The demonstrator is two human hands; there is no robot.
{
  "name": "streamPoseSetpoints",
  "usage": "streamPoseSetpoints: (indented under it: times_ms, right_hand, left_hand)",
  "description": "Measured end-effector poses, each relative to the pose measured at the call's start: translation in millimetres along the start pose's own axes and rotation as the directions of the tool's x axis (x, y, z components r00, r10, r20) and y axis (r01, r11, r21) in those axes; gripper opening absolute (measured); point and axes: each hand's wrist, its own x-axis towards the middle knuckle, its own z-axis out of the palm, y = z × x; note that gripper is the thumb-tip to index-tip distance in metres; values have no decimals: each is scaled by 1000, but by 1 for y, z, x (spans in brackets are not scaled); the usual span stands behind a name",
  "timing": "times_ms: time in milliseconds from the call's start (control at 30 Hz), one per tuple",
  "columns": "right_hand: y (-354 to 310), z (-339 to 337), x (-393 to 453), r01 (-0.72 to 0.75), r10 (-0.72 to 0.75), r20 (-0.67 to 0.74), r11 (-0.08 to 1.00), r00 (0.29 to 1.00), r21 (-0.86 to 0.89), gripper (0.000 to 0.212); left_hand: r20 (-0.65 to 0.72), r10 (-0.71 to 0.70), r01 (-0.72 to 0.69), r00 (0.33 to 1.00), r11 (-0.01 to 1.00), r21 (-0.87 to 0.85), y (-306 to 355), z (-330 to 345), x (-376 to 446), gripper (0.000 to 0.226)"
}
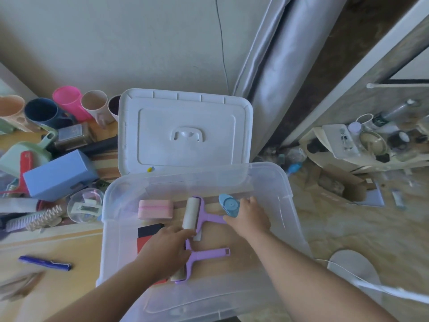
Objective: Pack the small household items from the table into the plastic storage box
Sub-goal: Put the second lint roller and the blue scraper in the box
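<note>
Inside box [111, 205], left hand [167, 247] presses lint roller [191, 212]; right hand [249, 217] pinches blue gadget [228, 204].

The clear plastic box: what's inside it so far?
Inside the plastic storage box: two purple lint rollers, a pink pack, a blue gadget, and a red-and-black item partly hidden under the left hand.

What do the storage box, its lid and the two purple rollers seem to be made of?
Storage box: clear, glossy plastic; the items inside show through its walls.
Lid: opaque white plastic, matte, with moulded ribs and a handle recess.
Far purple roller and near purple roller: smooth lilac plastic frames; the pale rolls look like paper, probably sticky sheets.
</note>
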Motion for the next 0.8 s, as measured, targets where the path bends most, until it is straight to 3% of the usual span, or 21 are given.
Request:
streamPoseSetpoints:
  times_ms: [133,300,467,567,667,800]
  right_hand:
    - [8,14,13,-83,82,56,996,995,17,52]
    - [23,24,10,54,-54,-37,998,998,-12,57]
    - [27,33,5,192,-192,-21,981,981,-35,41]
    - [11,20,-4,161,-161,104,987,981,6,52]
    - [-12,3,-20,261,-254,147,965,956,-33,71]
    - [-49,-7,-54,435,-451,1,861,893,264,66]
  left_hand:
    - [19,13,-14,1000,1000,22,-7,9,-11,47]
    - [1,41,-41,999,996,84,-13,14,-14,45]
    - [-93,59,-43,994,986,162,-15,16,-9,41]
    - [-91,59,-39,994,979,201,-14,18,-8,54]
    - [-94,45,-26,995,980,198,-7,6,-11,68]
    - [-220,22,-7,975,998,68,2,-23,-28,72]
